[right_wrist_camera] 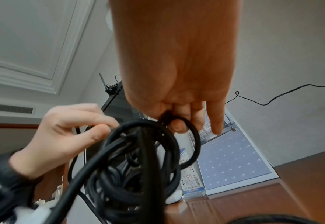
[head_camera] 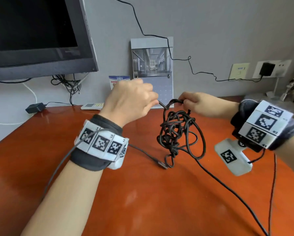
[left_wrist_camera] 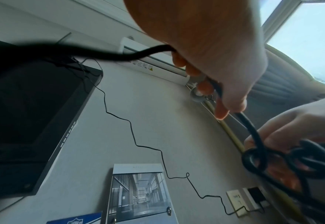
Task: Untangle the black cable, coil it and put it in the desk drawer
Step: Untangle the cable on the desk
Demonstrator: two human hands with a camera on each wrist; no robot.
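The black cable (head_camera: 176,133) hangs as a tangled bunch above the red-brown desk (head_camera: 142,193), its lowest loops touching the top. One tail (head_camera: 228,189) trails across the desk toward the near right. My left hand (head_camera: 155,102) pinches a single strand at the top left of the bunch. My right hand (head_camera: 185,103) grips several loops at the top right. In the left wrist view the strand (left_wrist_camera: 253,136) runs from my left hand (left_wrist_camera: 221,109) down into a knot. In the right wrist view my right hand (right_wrist_camera: 177,121) holds a loop of the tangle (right_wrist_camera: 138,166). No drawer is in view.
A dark monitor (head_camera: 32,34) hangs at the back left with wires under it. A calendar (head_camera: 153,72) leans on the wall. A power adapter (head_camera: 34,108) and a remote (head_camera: 91,105) lie at the desk's back edge. A charger (head_camera: 267,68) sits in the wall socket.
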